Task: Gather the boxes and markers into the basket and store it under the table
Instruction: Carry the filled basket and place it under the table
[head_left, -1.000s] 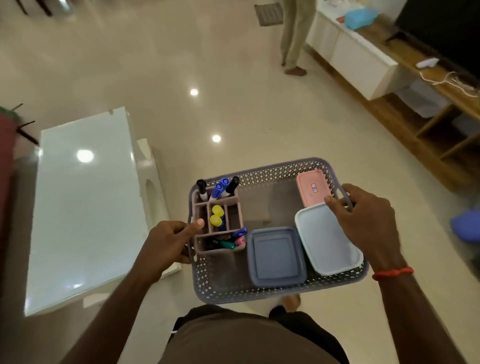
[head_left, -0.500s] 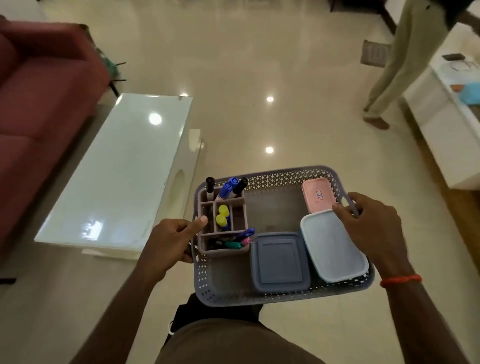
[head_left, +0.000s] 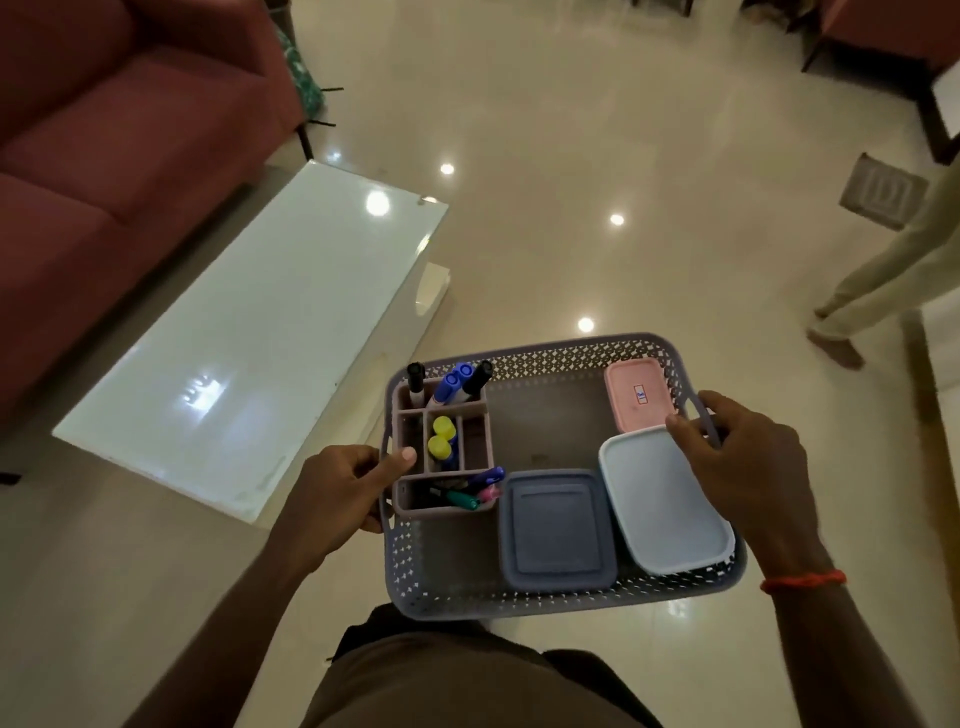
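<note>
I carry a grey perforated basket (head_left: 550, 353) above the floor in front of me. My left hand (head_left: 340, 493) grips its left handle, thumb on the rim. My right hand (head_left: 743, 457) grips the right handle. Inside stand a brown organizer (head_left: 470, 452) holding several markers (head_left: 457, 382), a dark blue box (head_left: 556, 530), a light blue box (head_left: 660, 504) and a small pink box (head_left: 636, 395). The white glass-topped table (head_left: 249, 343) lies to the left of the basket.
A red sofa (head_left: 114, 145) runs along the table's far left side. Another person's legs (head_left: 883, 280) stand at the right, near a small mat (head_left: 880, 192). Dark chair legs (head_left: 924, 104) show at the upper right. Glossy tiled floor surrounds the table.
My view has swung left: the sofa has come into sight, and the table and the other person have shifted right in the frame. Both hands keep their hold on the basket.
</note>
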